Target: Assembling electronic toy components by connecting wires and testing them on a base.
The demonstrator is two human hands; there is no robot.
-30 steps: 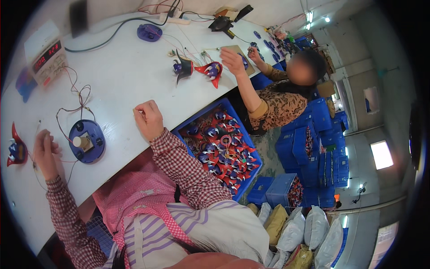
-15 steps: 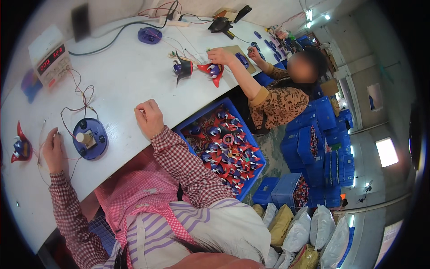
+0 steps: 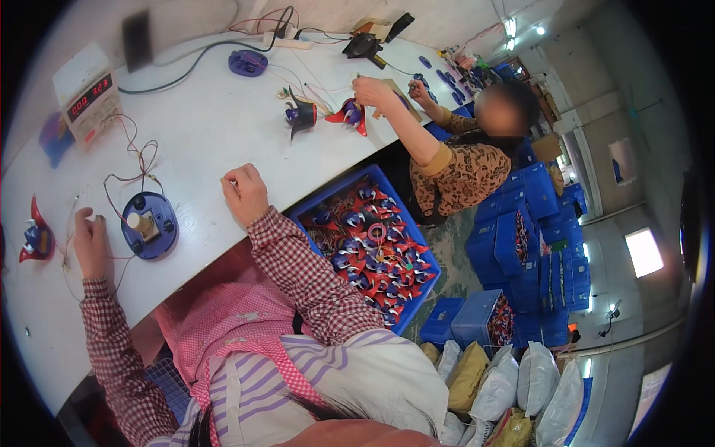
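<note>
My left hand (image 3: 91, 244) is at the table's left side with its fingers curled in. Thin wires pass around it, and whether it pinches one is too small to tell. Beyond it lies a red, white and dark-blue toy part (image 3: 36, 237) with wires. Just right of that hand sits a round blue base (image 3: 150, 226) with a pale cylindrical knob on top; brown wires lead from it. My right hand (image 3: 246, 195) rests on the white table (image 3: 201, 156), right of the base, fingers closed. What its fingertips hold, if anything, cannot be made out.
A power supply (image 3: 88, 97) with a red display stands at the back left. At right, a co-worker's hand (image 3: 372, 93) is over another red toy part (image 3: 350, 115), near a black-and-red part (image 3: 300, 115). A blue crate (image 3: 430, 261) full of similar parts stands beside my right arm.
The fingers of my left hand have curled in more. My right hand stays almost in place. The co-worker's near hand has shifted slightly over the red toy part.
</note>
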